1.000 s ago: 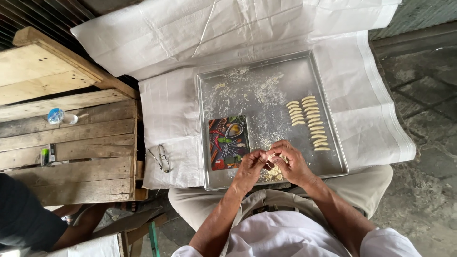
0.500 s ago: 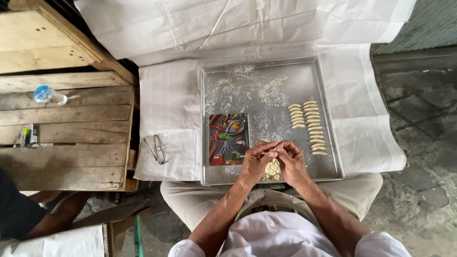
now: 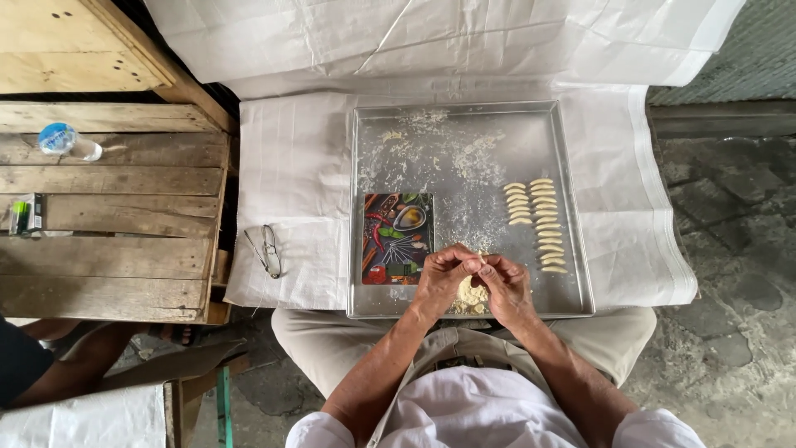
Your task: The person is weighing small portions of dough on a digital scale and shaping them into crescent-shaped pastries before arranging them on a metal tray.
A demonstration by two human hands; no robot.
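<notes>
Now a pale dough lump (image 3: 473,292) is pinched between the closed fingertips of left hand (image 3: 441,278) and right hand (image 3: 506,286), over the floured metal tray (image 3: 464,149).

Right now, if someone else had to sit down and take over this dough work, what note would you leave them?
Left hand and right hand: both pinch one small bit of dough between the fingertips, above the dough lump at the near edge of the metal tray.
Done: two rows of shaped pieces lie on the tray's right side.
Left: the lump is not used up.
Also on the tray: a colourful printed board and scattered flour.
</notes>
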